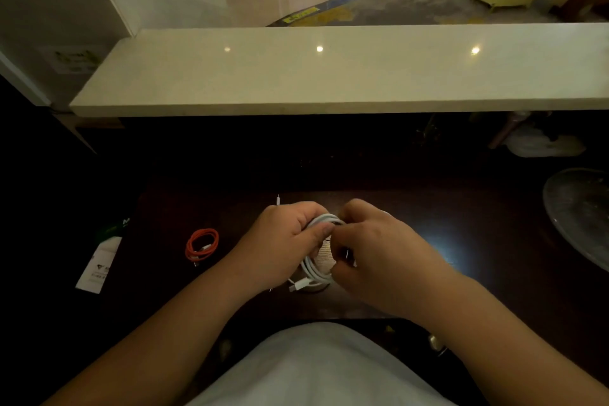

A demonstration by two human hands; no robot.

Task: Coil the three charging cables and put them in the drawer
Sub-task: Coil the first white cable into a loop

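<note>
A dark wooden desk (428, 241) sits under a pale stone ledge (329, 76), with glossy floor beyond it. Over the desk's middle, the left hand (283, 241) and right hand (379, 247) both grasp a coiled white charging cable (313, 269), fingers curled round its loops. 1 coiled orange cable (201, 244) lies left of them. A glass dish (580, 214) rests far right.

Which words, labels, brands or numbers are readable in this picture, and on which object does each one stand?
"M": a single white letter on the dark green package; the rest is cut off.
White card: a logo and small print, too blurred to read.
Yellow-and-black floor tape: markings, unreadable.
Wall notice: blurred, unreadable.
</note>
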